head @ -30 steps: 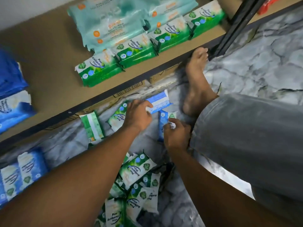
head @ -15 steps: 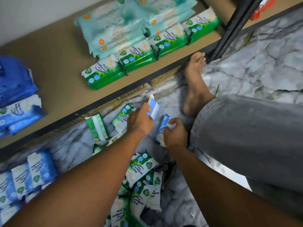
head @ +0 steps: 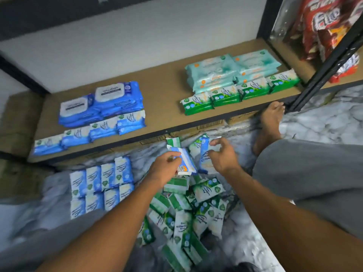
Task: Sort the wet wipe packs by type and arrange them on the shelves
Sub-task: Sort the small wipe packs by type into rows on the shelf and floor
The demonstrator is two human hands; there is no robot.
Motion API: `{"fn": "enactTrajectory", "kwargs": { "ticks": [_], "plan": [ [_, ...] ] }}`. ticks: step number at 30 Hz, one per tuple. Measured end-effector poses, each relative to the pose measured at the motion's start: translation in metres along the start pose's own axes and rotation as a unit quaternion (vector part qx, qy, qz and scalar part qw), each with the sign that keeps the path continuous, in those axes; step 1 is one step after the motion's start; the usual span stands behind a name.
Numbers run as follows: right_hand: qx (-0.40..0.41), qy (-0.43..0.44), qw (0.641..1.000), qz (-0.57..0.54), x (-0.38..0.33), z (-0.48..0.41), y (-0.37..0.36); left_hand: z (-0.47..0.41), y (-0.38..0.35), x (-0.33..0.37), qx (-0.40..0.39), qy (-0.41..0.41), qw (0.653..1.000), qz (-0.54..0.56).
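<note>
My left hand [head: 166, 166] grips a small blue wipe pack [head: 185, 160] above the floor. My right hand [head: 223, 156] holds a second blue pack [head: 204, 160] upright beside it. Below both hands lies a loose heap of green packs [head: 186, 211] on the marble floor. A neat block of blue packs [head: 102, 185] lies on the floor to the left. On the brown shelf board [head: 163, 107], blue packs [head: 94, 128] are lined up at the left in front of large blue lidded packs [head: 102, 103]. Green packs [head: 239, 91] stand at the right in front of teal packs [head: 231, 69].
A black shelf post [head: 326, 63] rises at the right, with red snack bags [head: 322, 26] behind it. My bare foot [head: 270, 122] rests at the shelf edge, my grey-clad knee [head: 306, 173] to the right. Flattened cardboard [head: 196, 128] sits under the shelf.
Both hands have lifted their blue packs off the floor and shifted left. The view swung left and up, bringing the shelf's blue packs into sight.
</note>
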State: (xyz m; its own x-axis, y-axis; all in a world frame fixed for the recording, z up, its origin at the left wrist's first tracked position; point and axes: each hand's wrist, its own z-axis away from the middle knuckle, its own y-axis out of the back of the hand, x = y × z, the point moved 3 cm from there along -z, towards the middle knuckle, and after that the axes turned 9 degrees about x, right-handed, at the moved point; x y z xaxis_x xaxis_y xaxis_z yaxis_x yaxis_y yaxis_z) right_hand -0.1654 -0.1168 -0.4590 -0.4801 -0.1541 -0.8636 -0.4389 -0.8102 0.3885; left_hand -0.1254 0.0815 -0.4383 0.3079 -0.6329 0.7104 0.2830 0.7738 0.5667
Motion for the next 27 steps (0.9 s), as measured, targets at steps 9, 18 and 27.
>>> {"fn": "enactTrajectory", "kwargs": {
  "ticks": [9, 18, 27],
  "plan": [
    [-0.114, 0.003, 0.993, -0.021, -0.052, 0.047, -0.056, 0.055, 0.094, -0.069, 0.098, -0.006, 0.994, -0.042],
    [-0.189, -0.032, 0.981, -0.021, -0.058, 0.078, -0.083, 0.082, 0.124, -0.094, 0.159, 0.075, 0.984, 0.037],
    [-0.200, -0.107, 0.974, -0.014, -0.051, 0.086, -0.080, 0.085, 0.111, -0.096, 0.167, 0.113, 0.970, 0.137]
  ]
}}
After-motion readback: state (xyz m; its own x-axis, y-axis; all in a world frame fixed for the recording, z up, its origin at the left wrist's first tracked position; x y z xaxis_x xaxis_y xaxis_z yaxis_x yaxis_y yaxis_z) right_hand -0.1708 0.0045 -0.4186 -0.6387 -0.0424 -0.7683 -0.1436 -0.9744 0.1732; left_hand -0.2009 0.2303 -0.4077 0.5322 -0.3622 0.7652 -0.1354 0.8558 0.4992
